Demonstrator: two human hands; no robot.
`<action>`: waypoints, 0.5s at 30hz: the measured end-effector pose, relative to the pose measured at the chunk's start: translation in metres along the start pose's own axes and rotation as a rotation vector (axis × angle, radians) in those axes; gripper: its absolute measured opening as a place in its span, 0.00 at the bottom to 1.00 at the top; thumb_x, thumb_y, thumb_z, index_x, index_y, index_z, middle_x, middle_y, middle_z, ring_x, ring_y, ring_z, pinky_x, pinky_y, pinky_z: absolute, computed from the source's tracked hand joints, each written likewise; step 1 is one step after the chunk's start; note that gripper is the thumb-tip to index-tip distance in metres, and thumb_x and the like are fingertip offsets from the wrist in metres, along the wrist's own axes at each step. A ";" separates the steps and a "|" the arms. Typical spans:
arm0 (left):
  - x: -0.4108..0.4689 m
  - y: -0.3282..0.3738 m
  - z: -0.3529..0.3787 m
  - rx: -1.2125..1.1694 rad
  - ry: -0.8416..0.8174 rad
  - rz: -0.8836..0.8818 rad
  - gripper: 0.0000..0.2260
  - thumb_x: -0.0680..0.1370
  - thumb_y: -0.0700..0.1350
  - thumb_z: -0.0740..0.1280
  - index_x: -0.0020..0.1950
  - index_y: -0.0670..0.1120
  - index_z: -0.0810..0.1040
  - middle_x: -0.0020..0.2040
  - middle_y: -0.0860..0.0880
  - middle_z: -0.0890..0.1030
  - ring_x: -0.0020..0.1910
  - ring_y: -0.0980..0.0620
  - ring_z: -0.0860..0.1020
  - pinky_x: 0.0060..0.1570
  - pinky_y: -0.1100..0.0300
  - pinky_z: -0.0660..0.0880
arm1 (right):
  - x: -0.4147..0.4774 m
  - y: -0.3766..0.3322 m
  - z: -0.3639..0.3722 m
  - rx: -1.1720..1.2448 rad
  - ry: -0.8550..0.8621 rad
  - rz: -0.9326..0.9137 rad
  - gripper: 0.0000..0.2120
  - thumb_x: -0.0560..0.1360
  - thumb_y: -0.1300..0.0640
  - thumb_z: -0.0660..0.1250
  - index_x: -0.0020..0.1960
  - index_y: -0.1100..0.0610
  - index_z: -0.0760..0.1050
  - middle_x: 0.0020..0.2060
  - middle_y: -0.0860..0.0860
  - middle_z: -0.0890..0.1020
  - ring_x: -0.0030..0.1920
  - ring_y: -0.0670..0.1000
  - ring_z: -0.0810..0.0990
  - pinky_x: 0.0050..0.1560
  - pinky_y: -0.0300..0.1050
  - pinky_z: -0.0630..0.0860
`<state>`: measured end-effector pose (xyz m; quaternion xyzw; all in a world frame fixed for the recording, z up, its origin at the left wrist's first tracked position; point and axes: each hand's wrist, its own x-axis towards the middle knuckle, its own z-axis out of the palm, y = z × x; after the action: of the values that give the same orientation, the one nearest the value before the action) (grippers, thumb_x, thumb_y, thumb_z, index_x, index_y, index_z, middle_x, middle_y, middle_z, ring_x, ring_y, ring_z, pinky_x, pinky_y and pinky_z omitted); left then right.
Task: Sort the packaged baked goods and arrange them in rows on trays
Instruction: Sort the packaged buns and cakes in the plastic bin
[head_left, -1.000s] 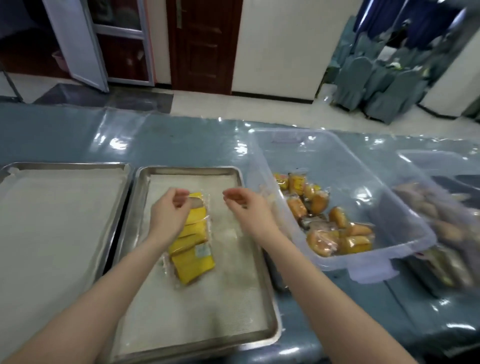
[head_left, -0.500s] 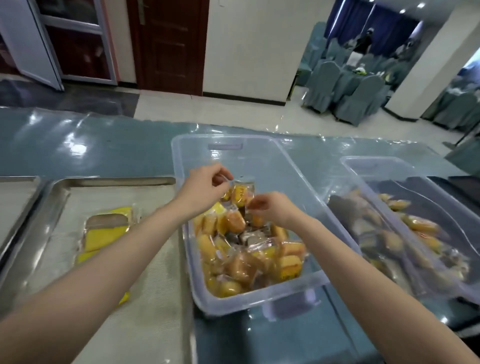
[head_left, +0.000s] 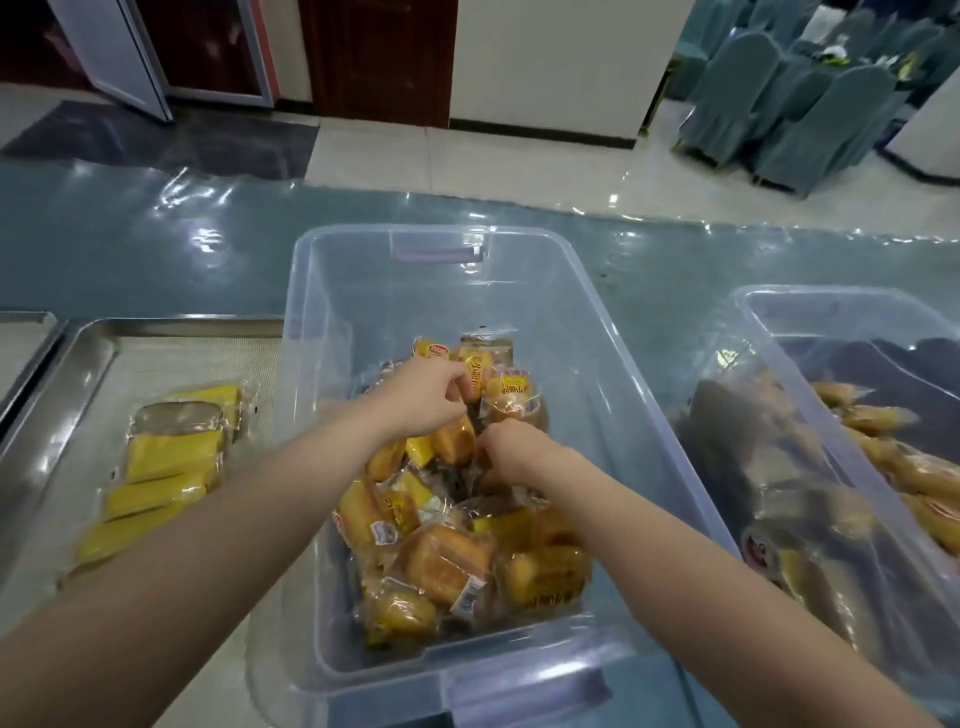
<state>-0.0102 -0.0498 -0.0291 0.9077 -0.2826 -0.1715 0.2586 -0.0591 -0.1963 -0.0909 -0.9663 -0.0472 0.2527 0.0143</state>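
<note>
Pinching one film-wrapped cake (head_left: 480, 366) with left hand (head_left: 421, 400) at 12 o'clock of pile (head_left: 447, 564) in clear bin (head_left: 353, 231), curled right hand (head_left: 511, 449) just beside, hold unclear; looks light, squashy, slick, so grab the crimped end seam, not the cake.

Red Chinese characters run down the yellow band of a wrapped cake (head_left: 475, 370) in the clear bin (head_left: 597, 332), too blurred to read. A neighbouring wrapper (head_left: 438, 348) carries a red oval logo, also unreadable. A third wrapper (head_left: 470, 597) bears a white barcode sticker with illegible digits.
</note>
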 end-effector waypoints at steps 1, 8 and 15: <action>0.001 -0.001 0.000 0.025 -0.014 -0.001 0.05 0.76 0.43 0.68 0.50 0.52 0.78 0.48 0.52 0.81 0.48 0.54 0.78 0.39 0.64 0.71 | 0.001 0.000 0.001 0.009 0.004 0.009 0.09 0.76 0.60 0.67 0.55 0.59 0.78 0.49 0.54 0.81 0.47 0.54 0.80 0.46 0.45 0.78; 0.003 -0.008 -0.002 -0.037 -0.082 -0.059 0.16 0.72 0.48 0.73 0.59 0.50 0.76 0.54 0.51 0.81 0.52 0.53 0.78 0.46 0.63 0.74 | -0.015 0.010 -0.021 0.128 0.131 -0.030 0.06 0.73 0.57 0.71 0.50 0.54 0.81 0.46 0.51 0.83 0.45 0.52 0.80 0.47 0.47 0.79; 0.006 -0.004 -0.004 -0.064 -0.144 -0.011 0.25 0.69 0.54 0.75 0.63 0.53 0.73 0.56 0.53 0.79 0.51 0.54 0.78 0.50 0.57 0.78 | -0.046 0.023 -0.064 0.907 0.591 -0.057 0.10 0.68 0.59 0.77 0.36 0.48 0.78 0.33 0.42 0.81 0.37 0.39 0.78 0.43 0.32 0.76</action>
<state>-0.0020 -0.0489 -0.0293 0.8859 -0.2897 -0.2467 0.2655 -0.0662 -0.2242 -0.0140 -0.8915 0.0464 -0.0353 0.4493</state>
